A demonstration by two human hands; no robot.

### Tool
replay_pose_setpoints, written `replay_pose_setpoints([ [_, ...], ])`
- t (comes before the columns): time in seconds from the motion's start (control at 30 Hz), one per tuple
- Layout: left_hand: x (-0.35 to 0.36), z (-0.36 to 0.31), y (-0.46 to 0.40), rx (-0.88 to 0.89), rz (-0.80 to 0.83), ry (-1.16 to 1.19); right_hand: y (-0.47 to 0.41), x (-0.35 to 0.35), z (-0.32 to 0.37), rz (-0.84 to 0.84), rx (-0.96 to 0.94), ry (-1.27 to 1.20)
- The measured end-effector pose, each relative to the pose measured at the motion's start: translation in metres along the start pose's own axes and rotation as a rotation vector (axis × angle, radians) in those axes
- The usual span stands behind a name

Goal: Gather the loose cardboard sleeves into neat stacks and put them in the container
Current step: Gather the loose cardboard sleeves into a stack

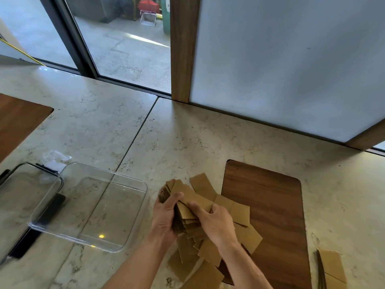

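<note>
A bundle of brown cardboard sleeves (183,209) stands on edge between both my hands, low in the middle of the view. My left hand (164,215) grips its left side, thumb over the top. My right hand (214,221) curls round its right side and pinches the top sleeve. Loose sleeves (208,259) lie scattered under and around my hands, partly on a wooden inlay. The clear plastic container (133,207) sits to the left with nothing in it.
A clear lid with black clips (25,184) lies left of the container. A dark wooden inlay (270,215) is set into the marble counter at right. More sleeves (331,268) lie at the bottom right. A crumpled plastic wrap (56,157) lies behind the container.
</note>
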State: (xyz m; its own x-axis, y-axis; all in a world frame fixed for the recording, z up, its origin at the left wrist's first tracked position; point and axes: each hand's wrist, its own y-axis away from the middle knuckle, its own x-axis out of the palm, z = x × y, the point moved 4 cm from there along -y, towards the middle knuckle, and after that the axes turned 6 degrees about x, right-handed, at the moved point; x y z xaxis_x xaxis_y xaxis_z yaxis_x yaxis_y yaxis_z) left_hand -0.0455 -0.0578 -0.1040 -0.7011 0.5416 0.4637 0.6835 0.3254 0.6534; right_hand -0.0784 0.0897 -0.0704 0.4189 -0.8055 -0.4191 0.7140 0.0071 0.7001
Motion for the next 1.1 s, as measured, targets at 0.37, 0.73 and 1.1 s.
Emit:
replay_pose_setpoints([
  [0.37,0.057,-0.022,0.019,0.47,0.336,-0.463,0.014,-0.013,-0.007,0.781,0.278,-0.972],
  [0.73,0.114,0.02,0.01,0.427,0.62,-0.682,-0.006,-0.111,-0.045,0.029,-0.261,-1.064],
  [1.1,0.204,0.13,-0.062,0.591,0.281,-0.659,-0.114,-0.169,-0.066,-0.318,-0.519,-0.853],
])
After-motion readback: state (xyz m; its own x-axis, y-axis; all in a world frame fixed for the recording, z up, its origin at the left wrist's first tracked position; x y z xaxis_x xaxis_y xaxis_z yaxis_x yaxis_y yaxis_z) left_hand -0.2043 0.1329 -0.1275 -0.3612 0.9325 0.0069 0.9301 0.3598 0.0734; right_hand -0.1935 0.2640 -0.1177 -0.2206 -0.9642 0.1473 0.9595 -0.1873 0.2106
